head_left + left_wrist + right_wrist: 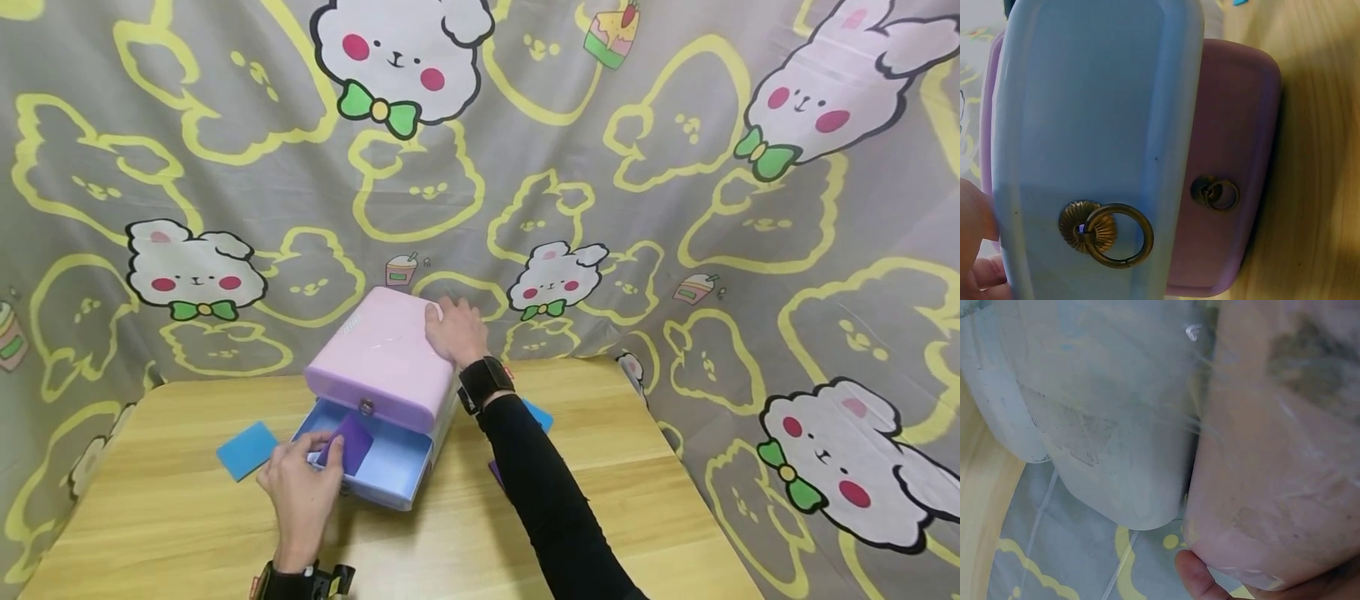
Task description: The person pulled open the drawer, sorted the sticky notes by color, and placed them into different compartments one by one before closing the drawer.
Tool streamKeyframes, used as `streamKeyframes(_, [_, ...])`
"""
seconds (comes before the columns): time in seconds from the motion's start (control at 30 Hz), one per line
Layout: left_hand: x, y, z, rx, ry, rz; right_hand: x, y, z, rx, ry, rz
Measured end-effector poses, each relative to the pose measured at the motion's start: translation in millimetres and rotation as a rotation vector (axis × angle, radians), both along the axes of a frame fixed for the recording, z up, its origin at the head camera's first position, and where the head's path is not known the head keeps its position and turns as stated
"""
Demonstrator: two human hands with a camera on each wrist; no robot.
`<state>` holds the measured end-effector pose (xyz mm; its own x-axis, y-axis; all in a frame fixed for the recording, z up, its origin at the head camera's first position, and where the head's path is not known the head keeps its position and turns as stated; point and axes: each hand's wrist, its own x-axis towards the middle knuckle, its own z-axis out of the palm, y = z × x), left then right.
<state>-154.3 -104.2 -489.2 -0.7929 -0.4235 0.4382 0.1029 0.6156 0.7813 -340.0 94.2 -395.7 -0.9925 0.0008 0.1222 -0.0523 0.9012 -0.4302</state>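
Note:
A small drawer box with a pink top (375, 342) stands on the table, its blue drawer (397, 462) pulled out. My left hand (300, 492) pinches a thin purple square (352, 446) between thumb and fingers over the left part of that drawer. In the left wrist view, the blue drawer front (1097, 125) has a brass ring pull (1119, 234), and my left fingertips (988, 275) are by its edge. My right hand (459, 332) holds the box at its back right corner, the fingers bent over the back edge. One right fingertip (1200, 578) shows at that corner.
A blue square (247, 450) lies left of the box. Right of it, another blue square (538, 415) and a purple piece (495, 473) are partly hidden by my right sleeve. A pink lower drawer (1229, 125) sits below the blue one. A printed curtain (427, 183) hangs behind the table.

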Motion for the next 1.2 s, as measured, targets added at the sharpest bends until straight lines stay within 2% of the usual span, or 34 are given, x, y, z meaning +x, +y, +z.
streamKeyframes(0.43, [-1.4,-1.6,4.7,-0.045,-0.135,-0.005,-0.3,0.0,-3.1,-0.030,0.008,-0.001])
streamKeyframes(1.2, [-6.4,2.7,0.2,-0.115,-0.121,0.046,1.5,1.3,-1.0,-0.031,0.009,-0.009])
